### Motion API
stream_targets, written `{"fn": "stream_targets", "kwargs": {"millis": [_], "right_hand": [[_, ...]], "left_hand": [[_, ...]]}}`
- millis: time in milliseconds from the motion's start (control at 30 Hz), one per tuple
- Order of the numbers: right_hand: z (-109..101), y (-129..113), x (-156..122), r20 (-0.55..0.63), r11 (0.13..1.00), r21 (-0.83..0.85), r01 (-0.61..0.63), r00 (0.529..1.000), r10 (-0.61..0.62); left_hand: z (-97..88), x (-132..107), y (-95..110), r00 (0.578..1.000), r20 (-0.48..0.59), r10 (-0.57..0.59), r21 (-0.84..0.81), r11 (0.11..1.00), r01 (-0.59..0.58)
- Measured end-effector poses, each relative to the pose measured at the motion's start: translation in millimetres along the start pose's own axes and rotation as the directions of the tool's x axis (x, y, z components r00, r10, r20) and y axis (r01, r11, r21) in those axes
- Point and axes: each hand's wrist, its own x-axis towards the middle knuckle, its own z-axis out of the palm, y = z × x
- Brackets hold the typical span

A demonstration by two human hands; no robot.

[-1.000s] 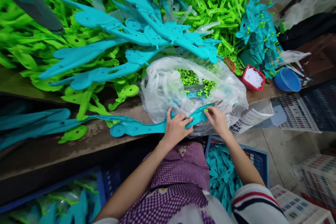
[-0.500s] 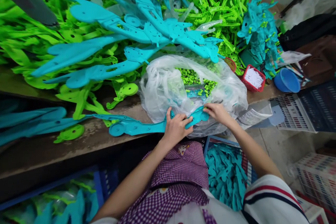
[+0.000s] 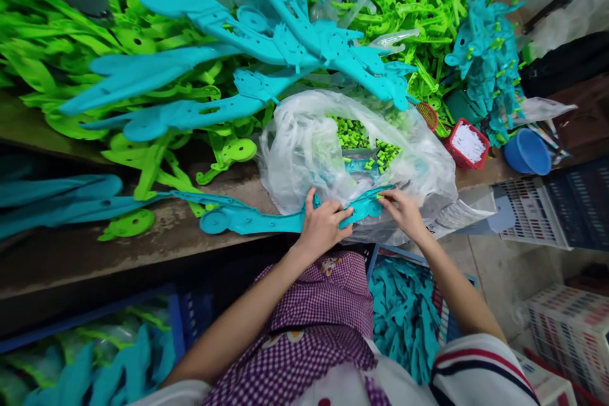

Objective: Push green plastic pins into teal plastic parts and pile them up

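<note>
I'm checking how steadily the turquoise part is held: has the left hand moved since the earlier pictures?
No, no clear shift: judged against the translucent plastic bag, the left hand stays in the same place on the turquoise plastic part.

No text or numbers can be read.

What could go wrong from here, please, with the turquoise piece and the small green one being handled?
The small green piece at the right hand's fingertips could slip and perhaps drop into the crate of turquoise parts below. The long turquoise piece lies along the bench's front edge, so it might tip off if the left hand loosened. The crossed turquoise pieces atop the green heap could slide.
</note>
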Motion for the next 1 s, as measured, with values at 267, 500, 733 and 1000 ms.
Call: {"fn": "stream_targets", "kwargs": {"millis": [267, 500, 733, 1000], "right_hand": [[7.6, -12.9, 1.8, 0.242, 0.829, -0.357, 0.430, 0.900, -0.362], [-3.2, -15.6, 9.2, 0.082, 0.913, -0.292, 0.284, 0.959, -0.272], [-4.4, -12.9, 8.7, -0.046, 0.997, -0.008, -0.074, 0.996, 0.074], [4.0, -15.5, 11.4, 0.026, 0.989, -0.146, 0.015, 1.000, -0.011]], "left_hand": [[1.9, 0.1, -0.7, 1.000, -0.011, 0.005, 0.000, 1.000, -0.005], [1.3, -0.1, -1.4, 1.000, -0.026, -0.002, -0.016, 1.000, 0.002], [0.9, 1.2, -0.9, 1.000, -0.027, 0.007, 0.005, 1.000, -0.007], [0.3, 1.3, -0.1, 1.000, -0.027, 0.005, 0.005, 1.000, -0.005]]}}
